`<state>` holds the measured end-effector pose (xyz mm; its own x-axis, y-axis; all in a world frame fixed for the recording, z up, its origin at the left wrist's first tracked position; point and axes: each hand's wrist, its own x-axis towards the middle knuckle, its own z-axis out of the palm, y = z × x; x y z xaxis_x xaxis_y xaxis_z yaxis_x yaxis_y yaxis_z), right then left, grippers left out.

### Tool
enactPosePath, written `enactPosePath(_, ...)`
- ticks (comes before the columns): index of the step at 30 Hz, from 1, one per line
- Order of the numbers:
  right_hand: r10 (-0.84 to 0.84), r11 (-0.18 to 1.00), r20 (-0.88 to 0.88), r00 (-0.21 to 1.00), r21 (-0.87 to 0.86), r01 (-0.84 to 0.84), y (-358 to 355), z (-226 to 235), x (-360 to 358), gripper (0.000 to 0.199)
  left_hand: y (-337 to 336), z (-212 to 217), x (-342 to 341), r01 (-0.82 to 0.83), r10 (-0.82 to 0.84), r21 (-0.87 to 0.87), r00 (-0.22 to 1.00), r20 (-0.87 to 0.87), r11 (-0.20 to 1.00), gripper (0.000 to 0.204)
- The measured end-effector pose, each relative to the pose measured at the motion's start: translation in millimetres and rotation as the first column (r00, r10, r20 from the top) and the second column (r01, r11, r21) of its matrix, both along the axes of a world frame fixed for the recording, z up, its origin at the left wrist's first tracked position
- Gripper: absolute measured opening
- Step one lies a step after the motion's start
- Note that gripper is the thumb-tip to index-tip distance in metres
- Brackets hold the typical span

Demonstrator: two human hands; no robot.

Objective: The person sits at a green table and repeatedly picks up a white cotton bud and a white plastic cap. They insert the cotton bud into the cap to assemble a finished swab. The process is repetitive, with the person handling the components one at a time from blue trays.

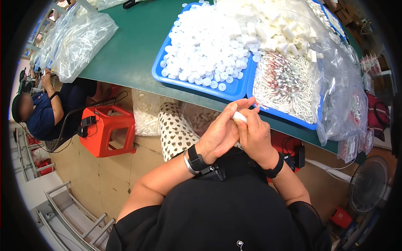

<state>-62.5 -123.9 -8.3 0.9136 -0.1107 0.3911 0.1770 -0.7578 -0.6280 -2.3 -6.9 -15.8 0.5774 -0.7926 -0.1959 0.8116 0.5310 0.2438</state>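
Close above the front edge of the green table, my two hands meet around a small white rounded cylinder (240, 117). My right hand (256, 136) grips it between thumb and bent fingers. Cupped against its other side is my left hand (217, 136), fingers curled about the piece; the lower part of the cylinder is hidden. A blue tray (194, 86) heaped with translucent white discs (201, 46) is just beyond my hands. Beside it, a second blue tray (289, 120) carries many thin white-and-reddish pieces (289, 83), with thicker white cylinders (287, 31) piled behind them.
Clear plastic bags lie at the table's right (343, 92) and left (86, 39). A red stool (106, 129) stands left, near a seated person (44, 111) in dark blue. Bags of white parts (146, 113) sit under the table. A black fan (368, 184) stands at right.
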Motion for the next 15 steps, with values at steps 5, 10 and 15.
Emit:
enactPosePath(5,0.039,0.999,0.048,0.998,0.029,-0.04,-4,12,9,0.023,6,4,6,0.033,-0.033,0.026,0.999,-0.032,0.999,0.043)
enactPosePath(10,0.083,0.987,-0.004,0.997,-0.139,-0.082,-9,10,2,0.023,0,1,-6,-0.001,0.002,0.011,0.997,-0.081,1.0,0.044)
enactPosePath(15,-0.015,1.0,-0.009,1.0,0.002,0.015,1,4,5,0.019,-3,7,-3,-0.002,0.001,-0.021,0.999,-0.043,1.0,0.056)
